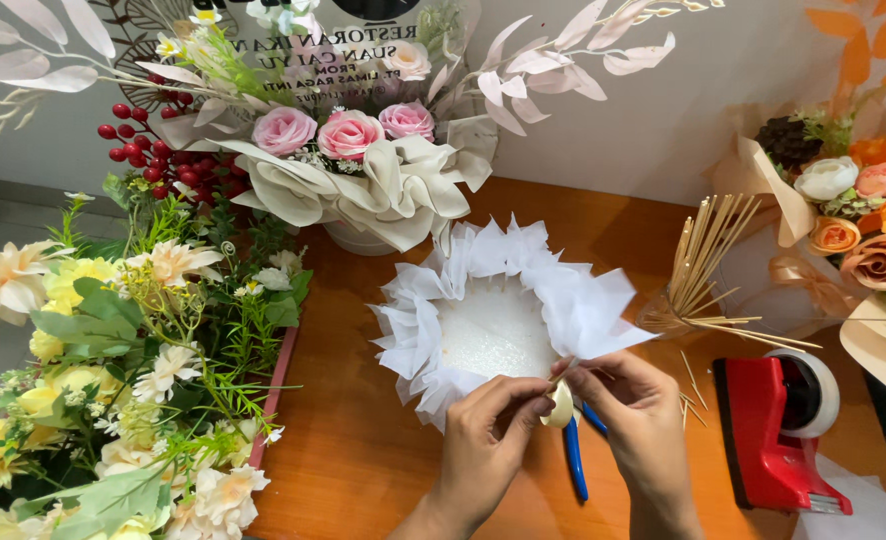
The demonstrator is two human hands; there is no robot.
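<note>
Head view: wooden desk point(383, 470) crowded. Flower box point(113, 400) along left edge; pink bouquet point(348, 150) at back edge. White frilled foam base point(493, 320) sits mid-desk, near the hands for working. Tape dispenser point(778, 425) at right edge, skewers point(708, 265) beside. Left hand point(488, 430) and right hand point(638, 420) each pinch the cream ribbon point(562, 405) at the base's near rim, grip narrow.

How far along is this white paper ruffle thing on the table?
The white ruffled wrap already rings most of the foam base. In hand: the left hand and right hand pinch a cream strip at the near edge. The foam centre is bare, no flowers in it; skewers stand unused.
</note>
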